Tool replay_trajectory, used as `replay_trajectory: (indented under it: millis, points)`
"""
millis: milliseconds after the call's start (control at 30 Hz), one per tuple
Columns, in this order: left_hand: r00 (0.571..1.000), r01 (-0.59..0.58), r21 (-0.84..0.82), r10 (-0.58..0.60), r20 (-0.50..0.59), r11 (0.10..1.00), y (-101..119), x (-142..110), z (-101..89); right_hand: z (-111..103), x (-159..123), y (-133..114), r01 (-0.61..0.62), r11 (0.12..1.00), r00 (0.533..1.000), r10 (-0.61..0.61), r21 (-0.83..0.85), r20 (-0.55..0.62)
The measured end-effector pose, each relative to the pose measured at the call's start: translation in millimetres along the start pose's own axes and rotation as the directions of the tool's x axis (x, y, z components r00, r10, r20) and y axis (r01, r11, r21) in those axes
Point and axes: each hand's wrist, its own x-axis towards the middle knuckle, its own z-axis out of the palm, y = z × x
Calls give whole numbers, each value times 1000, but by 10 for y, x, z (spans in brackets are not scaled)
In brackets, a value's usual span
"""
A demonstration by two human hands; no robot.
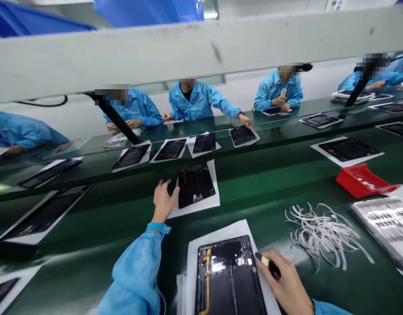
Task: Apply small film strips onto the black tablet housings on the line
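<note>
Black flat tablet body with a yellow ribbon [234, 280] sits closest, right hand [283, 280] at its side

It lies face up on a white paper sheet [242, 229], on the shiny green counter [254, 175]. Its long side runs away from the person, and its near end is cut off from view. The right hand is just to the right of it and is the nearer one. That hand grips a small black stick tool with a pale yellow band [264, 261], and the tip is by the tablet's right edge.

Farther off, a second black flat tablet [195, 186] lies on its own white paper. The left hand [164, 201] is at its left side, fingers spread and loose. I cannot tell if the thumb touches it.

To the right is a messy pile of thin white strips [329, 236]. Past that are a red plastic tray [367, 180] and a stack of clear trays with small parts [388, 221].

Across the way, people in blue coats sit in a row. One co-worker's hand [245, 120] is on a black tablet on white paper [241, 135].
</note>
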Motion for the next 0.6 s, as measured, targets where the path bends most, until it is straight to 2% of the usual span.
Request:
replay_trajectory:
  millis: [67, 133, 200, 267, 333, 433, 600]
  points:
    - [996, -72, 40, 70, 54, 997, 75, -326, -48, -59, 9, -17, -12, 1000, 1000, 12, 17, -21]
    - [972, -136, 34, 127, 200, 990, 206, -786, -34, -122, 32, -49, -30, 999, 999, 31, 17, -13]
    - [909, -184, 2, 169, 381, 983, 384, -1290, 23, -166, 58, -85, -41, 999, 999, 41, 11, 15]
    - [811, -293, 26, 234, 536, 956, 556, -1729, 86, -186, 70, -117, -40, 999, 998, 39, 11, 41]
    - [756, -388, 86, 264, 599, 917, 669, -2033, 132, -189, 63, -141, -32, 999, 998, 31, 20, 57]
    - [761, -424, 152, 260, 595, 893, 706, -2230, 178, -185, 43, -157, -23, 998, 999, 21, 57, 47]
    - [769, -395, 146, 240, 592, 907, 688, -2209, 297, -186, 54, -157, -17, 996, 999, 13, 83, 38]
